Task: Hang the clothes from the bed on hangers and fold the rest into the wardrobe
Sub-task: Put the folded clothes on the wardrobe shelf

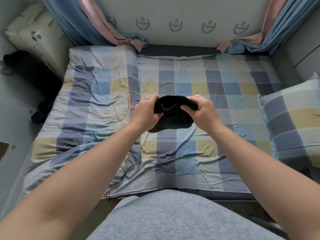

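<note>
Both hands are clamped on one small black knit piece (pixel 173 118), a sock or something similar, I honestly can't tell which. The left hand (pixel 147 112) pinches its left end and the right hand (pixel 203 114) has fingers curled into its right end. The hands sit close together with only the fabric between them, out over the middle of the bed (pixel 190 80).

Orientation: the long axis runs pretty much straight from one hand to the other. The ribbed opening edge loops up toward the camera, and the loose body sags down toward the person. Can't tell if the bottom edge touches the sheet or just hangs above it.

What could go wrong, my guess:
- The knit is stretchy and bunched, so the edge could pop off the right-hand fingers and the whole fold would spring open.
- Pulling the hands apart unevenly would twist it, and you'd get a lumpy bundle that won't stack in the wardrobe.
- If either hand lets go, it flops onto the checked sheet. No harm, just a redo.

There's also a dark heap (pixel 40 111) well off to the left of the left hand, easy to forget.
</note>
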Motion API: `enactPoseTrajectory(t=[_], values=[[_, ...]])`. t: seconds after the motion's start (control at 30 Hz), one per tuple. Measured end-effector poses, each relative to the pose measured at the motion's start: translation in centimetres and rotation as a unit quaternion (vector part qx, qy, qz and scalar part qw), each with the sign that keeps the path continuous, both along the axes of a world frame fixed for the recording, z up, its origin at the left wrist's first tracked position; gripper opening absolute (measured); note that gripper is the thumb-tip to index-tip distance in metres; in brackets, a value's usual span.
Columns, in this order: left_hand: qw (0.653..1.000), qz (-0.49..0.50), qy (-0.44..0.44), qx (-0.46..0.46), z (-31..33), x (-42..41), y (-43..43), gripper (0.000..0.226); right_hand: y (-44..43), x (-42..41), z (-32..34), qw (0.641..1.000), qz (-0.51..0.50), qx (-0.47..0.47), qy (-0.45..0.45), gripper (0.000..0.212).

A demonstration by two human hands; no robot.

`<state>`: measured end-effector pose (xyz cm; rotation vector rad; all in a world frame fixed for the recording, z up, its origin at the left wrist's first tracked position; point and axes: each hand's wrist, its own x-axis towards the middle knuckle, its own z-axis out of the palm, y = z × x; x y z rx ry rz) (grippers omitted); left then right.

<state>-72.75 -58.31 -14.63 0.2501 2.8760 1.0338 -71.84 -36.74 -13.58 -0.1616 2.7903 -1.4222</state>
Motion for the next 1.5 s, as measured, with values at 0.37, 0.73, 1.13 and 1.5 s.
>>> enactPoseTrajectory(t=[0.37,0.73,1.13,1.5], values=[[0.984,-0.030,-0.139,-0.109,-18.0,7.6,-1.9,0.030,-2.8,7.9,-17.2,0.975,0.033,0.157,-0.157,0.030],[0.886,-0.160,-0.384,-0.205,-38.8,22.9,-4.5,0.029,-5.7,24.5,-38.0,0.871,0.157,0.212,-0.413,0.032],[0.757,-0.182,-0.620,-0.096,-40.6,22.7,-5.4,0.019,-5.8,22.9,-38.9,0.768,0.159,0.129,-0.606,0.025],[0.864,0.045,-0.502,0.012,-45.1,6.4,-4.8,0.038,-5.6,4.6,-43.7,0.894,-0.071,0.086,-0.435,0.020]])
